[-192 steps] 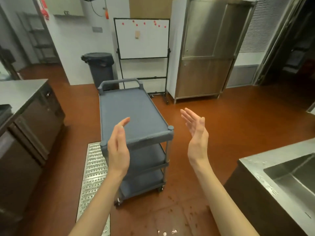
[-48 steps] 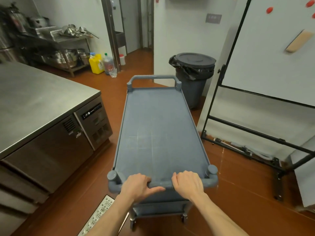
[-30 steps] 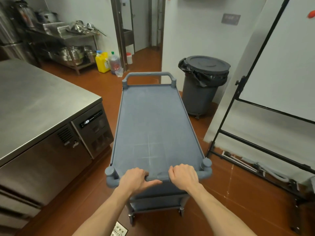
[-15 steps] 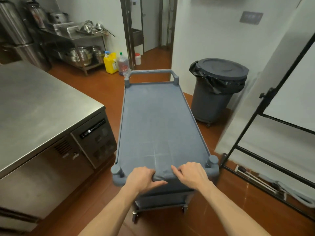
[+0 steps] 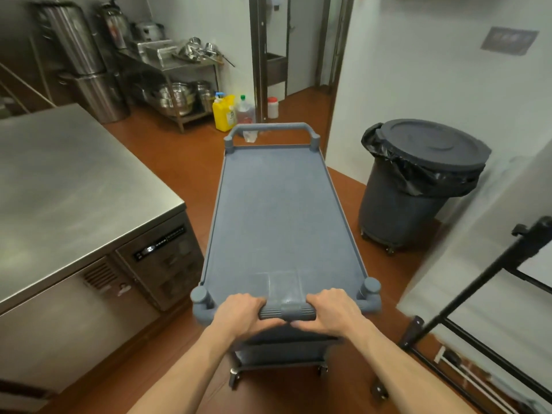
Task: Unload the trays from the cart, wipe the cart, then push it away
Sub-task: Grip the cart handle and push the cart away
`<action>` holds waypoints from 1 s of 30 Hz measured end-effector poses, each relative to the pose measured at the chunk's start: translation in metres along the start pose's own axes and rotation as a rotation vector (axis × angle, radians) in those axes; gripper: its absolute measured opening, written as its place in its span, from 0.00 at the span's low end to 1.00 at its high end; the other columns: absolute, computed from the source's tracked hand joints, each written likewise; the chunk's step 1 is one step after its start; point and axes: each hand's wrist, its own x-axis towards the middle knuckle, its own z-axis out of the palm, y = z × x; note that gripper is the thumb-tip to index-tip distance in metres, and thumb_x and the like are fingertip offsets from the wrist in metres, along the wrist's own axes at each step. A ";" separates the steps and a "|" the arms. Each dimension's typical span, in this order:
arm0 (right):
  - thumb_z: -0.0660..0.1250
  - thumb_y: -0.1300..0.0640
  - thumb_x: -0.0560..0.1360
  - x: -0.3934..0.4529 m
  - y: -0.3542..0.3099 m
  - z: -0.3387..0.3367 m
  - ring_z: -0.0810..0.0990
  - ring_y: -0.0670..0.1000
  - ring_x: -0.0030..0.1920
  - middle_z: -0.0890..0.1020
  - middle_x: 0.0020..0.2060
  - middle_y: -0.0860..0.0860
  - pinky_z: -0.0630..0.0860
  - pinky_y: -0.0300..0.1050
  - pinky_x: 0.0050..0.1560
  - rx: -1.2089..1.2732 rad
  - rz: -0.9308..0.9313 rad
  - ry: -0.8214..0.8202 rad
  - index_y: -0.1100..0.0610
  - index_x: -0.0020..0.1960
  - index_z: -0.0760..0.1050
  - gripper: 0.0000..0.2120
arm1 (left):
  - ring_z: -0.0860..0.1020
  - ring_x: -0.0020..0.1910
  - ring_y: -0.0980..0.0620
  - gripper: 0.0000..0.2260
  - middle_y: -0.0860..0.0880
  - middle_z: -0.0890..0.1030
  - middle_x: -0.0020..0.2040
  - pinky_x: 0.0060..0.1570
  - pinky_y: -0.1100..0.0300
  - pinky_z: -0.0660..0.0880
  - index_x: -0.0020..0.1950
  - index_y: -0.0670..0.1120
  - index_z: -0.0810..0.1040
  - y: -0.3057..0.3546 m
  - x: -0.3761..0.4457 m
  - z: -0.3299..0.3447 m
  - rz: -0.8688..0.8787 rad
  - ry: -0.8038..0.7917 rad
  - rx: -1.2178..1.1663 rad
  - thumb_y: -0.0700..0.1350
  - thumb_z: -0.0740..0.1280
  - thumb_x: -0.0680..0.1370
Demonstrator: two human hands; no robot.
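While both hands [image 5: 286, 316] grip its near handle, grey cart [image 5: 283, 216] with bare top shelf, beside lidded bin [image 5: 418, 186].

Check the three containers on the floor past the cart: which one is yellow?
The yellow jug, leftmost, with a blue pump top. Beside it stand a clear bottle with a green cap and a small white container with a red lid.
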 end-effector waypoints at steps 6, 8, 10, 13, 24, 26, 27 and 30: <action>0.65 0.41 0.75 0.054 0.051 -0.011 0.84 0.60 0.50 0.85 0.50 0.56 0.80 0.53 0.52 -0.042 -0.067 -0.106 0.53 0.57 0.78 0.18 | 0.83 0.46 0.43 0.33 0.46 0.85 0.45 0.44 0.52 0.75 0.42 0.51 0.73 -0.007 0.057 -0.015 -0.086 -0.025 0.063 0.80 0.54 0.70; 0.66 0.42 0.75 0.073 0.063 -0.013 0.84 0.61 0.51 0.85 0.51 0.57 0.79 0.54 0.52 -0.063 -0.078 -0.110 0.54 0.57 0.78 0.18 | 0.83 0.46 0.44 0.34 0.46 0.85 0.45 0.42 0.53 0.73 0.41 0.51 0.74 -0.011 0.075 -0.021 -0.130 -0.041 0.092 0.82 0.53 0.69; 0.66 0.43 0.75 0.091 0.072 -0.016 0.84 0.62 0.51 0.85 0.51 0.58 0.79 0.54 0.51 -0.070 -0.093 -0.107 0.54 0.57 0.78 0.18 | 0.83 0.45 0.45 0.36 0.47 0.85 0.45 0.42 0.53 0.74 0.41 0.51 0.75 -0.016 0.092 -0.025 -0.159 -0.075 0.098 0.83 0.52 0.68; 0.66 0.43 0.75 0.118 0.087 -0.018 0.84 0.61 0.51 0.85 0.51 0.57 0.79 0.53 0.51 -0.075 -0.118 -0.108 0.54 0.57 0.78 0.18 | 0.82 0.43 0.46 0.39 0.48 0.84 0.43 0.41 0.53 0.75 0.41 0.51 0.76 -0.023 0.115 -0.029 -0.181 -0.091 0.076 0.85 0.48 0.65; 0.65 0.43 0.75 0.236 0.148 -0.039 0.84 0.57 0.47 0.85 0.47 0.54 0.79 0.50 0.48 -0.071 -0.203 -0.132 0.51 0.54 0.79 0.15 | 0.82 0.41 0.50 0.33 0.50 0.84 0.42 0.45 0.52 0.81 0.45 0.50 0.81 -0.067 0.217 -0.045 -0.263 -0.084 -0.017 0.78 0.57 0.70; 0.65 0.43 0.75 0.261 0.156 -0.043 0.84 0.58 0.47 0.85 0.48 0.54 0.79 0.50 0.48 -0.083 -0.219 -0.141 0.51 0.54 0.79 0.14 | 0.83 0.43 0.49 0.27 0.49 0.85 0.44 0.46 0.54 0.81 0.47 0.50 0.82 -0.077 0.235 -0.050 -0.288 -0.108 -0.039 0.72 0.61 0.72; 0.65 0.44 0.75 0.276 0.160 -0.045 0.84 0.58 0.47 0.86 0.48 0.54 0.79 0.50 0.48 -0.087 -0.223 -0.146 0.51 0.54 0.78 0.14 | 0.83 0.44 0.49 0.24 0.49 0.85 0.45 0.45 0.54 0.80 0.48 0.50 0.82 -0.084 0.246 -0.053 -0.304 -0.120 -0.037 0.70 0.62 0.73; 0.64 0.46 0.75 0.314 0.168 -0.053 0.84 0.59 0.48 0.86 0.48 0.55 0.79 0.51 0.49 -0.090 -0.235 -0.152 0.51 0.54 0.79 0.13 | 0.82 0.44 0.49 0.19 0.48 0.84 0.46 0.41 0.56 0.74 0.49 0.50 0.81 -0.101 0.273 -0.060 -0.330 -0.140 -0.052 0.65 0.65 0.74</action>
